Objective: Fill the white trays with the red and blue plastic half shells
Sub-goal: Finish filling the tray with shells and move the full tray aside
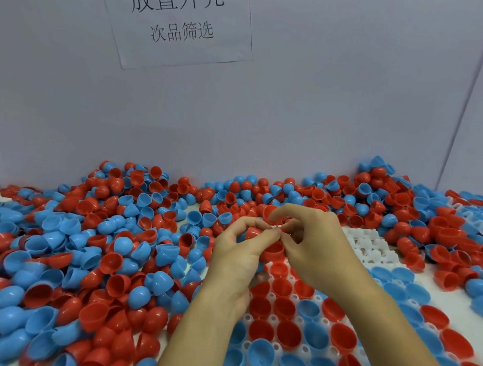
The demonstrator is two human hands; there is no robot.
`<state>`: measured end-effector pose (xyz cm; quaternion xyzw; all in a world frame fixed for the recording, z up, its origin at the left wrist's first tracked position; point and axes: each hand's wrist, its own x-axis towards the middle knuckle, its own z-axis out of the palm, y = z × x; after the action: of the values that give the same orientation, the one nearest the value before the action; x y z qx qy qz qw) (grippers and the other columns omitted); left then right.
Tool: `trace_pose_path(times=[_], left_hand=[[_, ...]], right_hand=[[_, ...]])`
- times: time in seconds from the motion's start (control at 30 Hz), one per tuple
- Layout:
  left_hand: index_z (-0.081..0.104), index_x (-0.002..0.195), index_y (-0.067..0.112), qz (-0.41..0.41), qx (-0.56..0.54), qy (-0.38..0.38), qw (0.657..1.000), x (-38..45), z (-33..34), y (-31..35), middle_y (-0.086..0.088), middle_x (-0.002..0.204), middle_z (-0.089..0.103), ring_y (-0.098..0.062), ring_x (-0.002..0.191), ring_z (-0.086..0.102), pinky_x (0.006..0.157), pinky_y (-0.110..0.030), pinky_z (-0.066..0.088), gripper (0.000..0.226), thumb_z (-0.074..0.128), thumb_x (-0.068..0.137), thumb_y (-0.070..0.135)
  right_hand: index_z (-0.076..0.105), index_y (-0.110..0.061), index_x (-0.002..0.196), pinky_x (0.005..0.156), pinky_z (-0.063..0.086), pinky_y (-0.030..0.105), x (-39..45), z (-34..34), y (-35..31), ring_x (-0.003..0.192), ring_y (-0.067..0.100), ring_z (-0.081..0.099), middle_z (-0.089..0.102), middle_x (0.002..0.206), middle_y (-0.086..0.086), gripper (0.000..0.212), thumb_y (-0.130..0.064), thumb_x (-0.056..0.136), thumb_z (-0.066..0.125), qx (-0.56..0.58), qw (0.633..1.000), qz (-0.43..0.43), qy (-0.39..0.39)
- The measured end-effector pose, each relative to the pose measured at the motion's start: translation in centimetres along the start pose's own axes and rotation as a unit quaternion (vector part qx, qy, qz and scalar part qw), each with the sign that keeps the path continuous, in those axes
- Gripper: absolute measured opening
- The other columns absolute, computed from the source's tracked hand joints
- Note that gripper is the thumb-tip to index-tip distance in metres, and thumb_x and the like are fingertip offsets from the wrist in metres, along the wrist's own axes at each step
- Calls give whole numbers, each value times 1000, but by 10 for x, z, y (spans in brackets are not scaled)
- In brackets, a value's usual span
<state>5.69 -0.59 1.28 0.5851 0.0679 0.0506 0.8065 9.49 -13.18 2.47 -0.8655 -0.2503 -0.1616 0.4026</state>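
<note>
Your fingers [262, 232] meet at centre frame: the left hand [236, 256] curls round a red half shell [252, 233], and the right hand [313, 245] pinches at its rim, with another red shell [274, 249] just below. Whether they are nested, I cannot tell. The held shell's axis is hidden. The white tray [275, 319] at lower right is mostly filled, its shells seated open side up, with the axis vertical. A second, bare tray [370, 246] lies behind it, and a large loose pile [86, 257] remains, so I judge much is left.
</note>
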Motion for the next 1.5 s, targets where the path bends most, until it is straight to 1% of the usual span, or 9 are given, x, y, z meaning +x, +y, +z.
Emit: trace_pose_path(times=[0.23,0.37,0.63,0.77,0.83,0.97,1.2,1.33,1.5], left_hand=[[71,70,28,4,-36,39,999,3,-5,7,7,69,72,-8,57,68,39,-21,43,21,79,84,15],[71,73,27,-8,-63,40,997,3,-7,9,5,69,72,-9,54,65,37,-21,41,18,78,85,15],[73,72,27,-23,-159,38,986,3,-8,15,-8,97,66,-13,61,58,37,-20,39,20,73,89,17],[73,76,27,-33,-209,49,976,2,-8,17,-10,96,64,-15,63,56,37,-20,39,21,68,94,17],[72,83,25,-27,-207,53,977,2,-8,17,-10,95,64,-15,63,56,37,-20,39,15,67,95,18],[71,85,32,18,-90,78,993,4,-7,11,-3,94,68,-13,70,61,45,-23,46,10,68,95,29],[70,91,31,4,-110,92,990,7,-6,6,-13,101,72,-16,70,68,47,-26,49,29,47,106,39],[66,91,42,11,-121,148,982,10,-5,5,-6,123,66,-27,104,67,72,-40,60,26,46,106,34],[63,95,37,-15,-106,164,981,7,-6,5,-13,119,67,-22,74,63,38,-23,42,16,54,100,24]], right_hand=[[76,-21,99,60,44,8,34,-47,20,68,3,60,66,81,-15,16,-10,89,70,-96,991,77,46],[77,-19,103,82,53,28,46,-49,40,83,10,61,70,117,3,17,-11,88,72,-217,962,140,-86],[77,-20,102,76,56,28,35,-17,58,90,16,66,73,105,0,17,-15,87,72,-307,913,166,-209],[73,-25,115,93,53,33,37,-30,43,111,17,62,66,126,-1,24,-24,92,68,-326,907,143,-227],[69,-28,120,99,50,35,37,-40,28,116,14,59,63,130,-4,27,-30,93,67,-296,934,109,-169],[68,-42,107,80,56,25,20,-35,-16,84,5,68,72,91,-11,26,-56,86,61,-10,992,46,-119],[70,-37,98,69,58,20,1,-8,-25,72,10,72,73,82,-9,19,-24,85,76,148,980,71,-112],[73,-30,90,69,61,34,0,-8,-17,72,12,73,74,80,-11,19,-12,89,69,160,979,104,-74],[71,-30,85,63,61,33,0,-4,-8,72,14,70,72,77,-9,29,-3,89,63,120,987,103,-1]])
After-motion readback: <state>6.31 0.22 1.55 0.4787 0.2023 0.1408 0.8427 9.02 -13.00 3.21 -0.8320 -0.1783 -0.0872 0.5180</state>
